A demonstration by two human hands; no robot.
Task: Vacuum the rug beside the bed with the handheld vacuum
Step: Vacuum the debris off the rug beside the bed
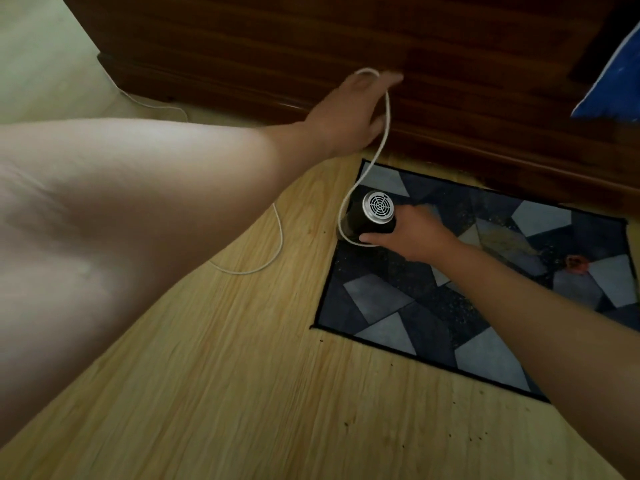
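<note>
Your right hand (412,233) is down at the near left corner of the rug (467,271), fingers wrapped around the black body of the handheld vacuum (372,216). The vacuum sits on that corner, right at the rug's left edge, with its silver vented end cap (378,204) turned up toward you. Its nozzle end is hidden under the body, so you cannot tell whether it touches the pile.

Your left hand (349,112) is raised in front of the dark wooden bed frame (346,36), fingers stretched out and loose rather than clenched, and the white cord (382,133) is looped over them. From there the cord drops in 1 long curve to the vacuum, sweeps around its left side and passes under your right thumb. Another stretch of cord lies on the wood floor (225,375), curving out from behind your left forearm, and more of it trails along the floor by the bed's left corner.

The rug lies on the floor just beside the bed frame, a patchwork of grey and dark blue shapes. A pale patch of scattered crumbs (502,237) shows near its middle, beyond your right wrist, with a small reddish scrap (576,263) further right. Dark specks (453,401) dot the bare floor along the rug's near edge. A blue cloth (613,81) hangs in at the upper right.
</note>
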